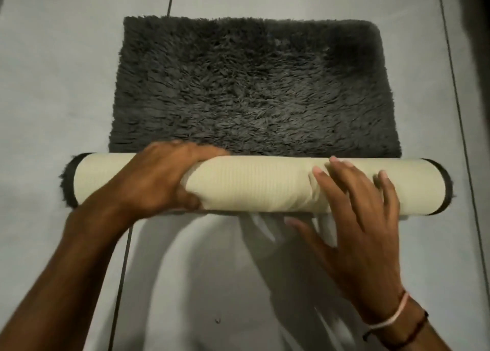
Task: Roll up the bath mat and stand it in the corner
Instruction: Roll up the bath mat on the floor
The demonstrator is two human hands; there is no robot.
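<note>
Unevenness is the main risk at this point. The bath mat (254,85) lies on the grey tile floor (53,85), its near part wound into a roll (252,186) with the pale backing outward, while the larger shaggy dark part lies flat on the far side. The left hand (161,175) is wrapped over the roll left of its middle, fingers curled down the far side and thumb pressed into the near side, squeezing a dent into it. The right hand (355,218) is spread wide and flat, fingertips resting on top of the roll toward its right end, holding nothing. Because one hand grips and the other only presses, the two ends could advance at different rates, and the roll would likely skew into a cone, with one end sticking out farther than the other. Creases already show under both hands, so the winding looks loose, and a slack roll may sag or unwind when stood on end. The smooth tile may also let the flat part slide away instead of feeding in. No corner is visible in this view.
</note>
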